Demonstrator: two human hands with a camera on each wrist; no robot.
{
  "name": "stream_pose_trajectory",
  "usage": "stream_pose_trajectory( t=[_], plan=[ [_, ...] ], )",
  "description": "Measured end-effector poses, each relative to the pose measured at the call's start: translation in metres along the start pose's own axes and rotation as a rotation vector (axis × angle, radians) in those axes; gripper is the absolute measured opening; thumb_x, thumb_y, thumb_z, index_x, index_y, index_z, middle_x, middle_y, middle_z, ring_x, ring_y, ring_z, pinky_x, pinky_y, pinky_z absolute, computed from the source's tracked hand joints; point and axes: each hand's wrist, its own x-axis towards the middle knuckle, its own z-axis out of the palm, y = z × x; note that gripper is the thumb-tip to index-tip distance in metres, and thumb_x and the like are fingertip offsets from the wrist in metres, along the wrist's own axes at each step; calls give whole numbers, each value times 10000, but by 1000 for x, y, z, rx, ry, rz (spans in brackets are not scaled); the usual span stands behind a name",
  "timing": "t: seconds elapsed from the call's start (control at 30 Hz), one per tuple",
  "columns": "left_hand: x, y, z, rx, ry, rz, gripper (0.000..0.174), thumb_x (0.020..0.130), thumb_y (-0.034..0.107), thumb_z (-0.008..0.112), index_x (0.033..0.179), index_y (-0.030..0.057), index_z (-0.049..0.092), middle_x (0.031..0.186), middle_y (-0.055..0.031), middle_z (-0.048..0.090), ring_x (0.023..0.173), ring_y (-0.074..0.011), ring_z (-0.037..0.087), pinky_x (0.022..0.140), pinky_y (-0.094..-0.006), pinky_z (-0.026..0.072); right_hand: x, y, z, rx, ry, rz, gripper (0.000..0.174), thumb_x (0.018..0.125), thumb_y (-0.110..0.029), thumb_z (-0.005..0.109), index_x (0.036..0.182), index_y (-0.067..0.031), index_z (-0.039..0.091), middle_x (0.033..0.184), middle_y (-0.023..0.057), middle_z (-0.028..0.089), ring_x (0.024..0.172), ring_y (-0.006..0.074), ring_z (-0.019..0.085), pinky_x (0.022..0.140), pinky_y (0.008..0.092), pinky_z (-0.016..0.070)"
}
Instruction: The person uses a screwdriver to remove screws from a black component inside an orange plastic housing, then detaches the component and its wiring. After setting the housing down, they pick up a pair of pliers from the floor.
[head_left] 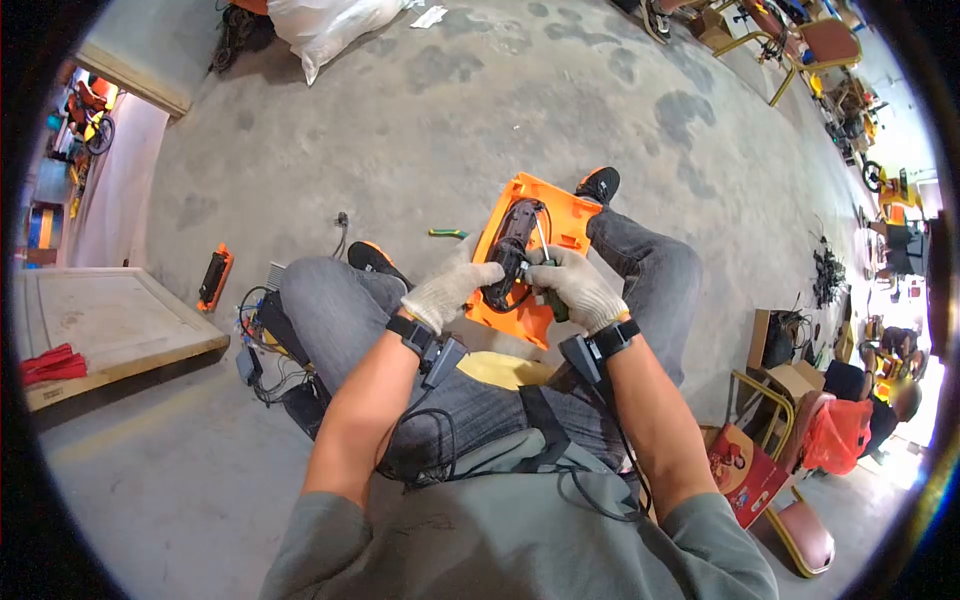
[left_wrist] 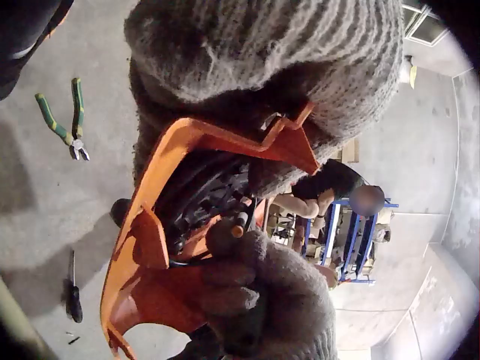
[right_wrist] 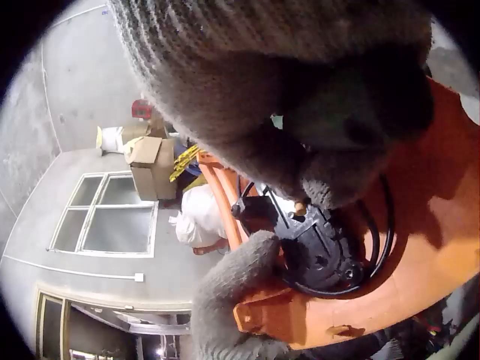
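Note:
An orange plastic shell point(head_left: 568, 212) with a black mechanism point(head_left: 515, 235) inside lies tilted between the legs. The gloved left hand point(head_left: 442, 292) grips the shell's left edge, its thumb on the black part. In the gloved right hand point(head_left: 580, 288) is a dark green handle point(head_left: 556, 306), with a thin metal shaft rising over the shell. A small copper-coloured piece point(right_wrist: 301, 208) shows at the right fingertips in the right wrist view, above the black mechanism point(right_wrist: 319, 251). The left wrist view shows the left hand point(left_wrist: 262, 52) over the shell's rim point(left_wrist: 142, 187).
Green-handled pliers point(left_wrist: 74, 135) and a screwdriver point(left_wrist: 73, 292) lie on the concrete floor. An orange and black part point(head_left: 215, 278) is at left, near a wooden panel point(head_left: 120, 320). Chairs, boxes and another person point(head_left: 885, 400) are at right; a white sack point(head_left: 325, 30) is ahead.

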Motion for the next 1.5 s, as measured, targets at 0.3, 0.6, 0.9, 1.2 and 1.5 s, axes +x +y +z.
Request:
stream_pose_trajectory(
  t=[0.3, 0.6, 0.9, 1.2, 1.5],
  plan=[
    [3, -5, -3, 30, 26, -10, 606, 878, -18, 627, 1462, -33, 468, 1251, -123, 663, 1112, -221, 692, 989, -373, 589, 1, 2, 3, -85, 35, 13, 222, 902, -180, 717, 1039, -5, 705, 763, 10, 659, 611, 102, 600, 566, 258, 492],
    [4, -6, -10, 98, -1, -50, 606, 878, 7, 617, 1465, -24, 470, 1265, -119, 656, 1118, -209, 683, 1005, -362, 574, 9, 14, -1, 28, 52, -15, 223, 879, -146, 727, 1028, 19, 709, 805, 42, 682, 653, 110, 619, 588, 272, 514],
    [0, 2, -4, 70, -26, -40, 559, 875, 10, 617, 1424, -21, 516, 1220, -92, 648, 1090, -175, 659, 982, -333, 562, 8, 16, -2, 74, 21, -96, 358, 883, -143, 728, 1195, 21, 666, 866, 37, 671, 688, 103, 617, 615, 274, 512],
    [-3, 7, 4, 57, -13, -34, 578, 873, 16, 631, 1436, -18, 502, 1227, -89, 660, 1084, -179, 677, 975, -341, 577, 10, 17, 2, -202, 125, -107, 336, 890, -203, 729, 1154, 5, 702, 917, 68, 725, 802, 130, 687, 732, 289, 555],
    [4, -8, -12, 98, -16, -29, 571, 887, 11, 634, 1442, -19, 501, 1234, -94, 664, 1090, -184, 680, 980, -344, 574, 19, 27, 13, -486, 322, -258, 310, 891, -247, 714, 1105, -23, 699, 983, 182, 751, 942, 327, 740, 849, 413, 561]
  ],
)
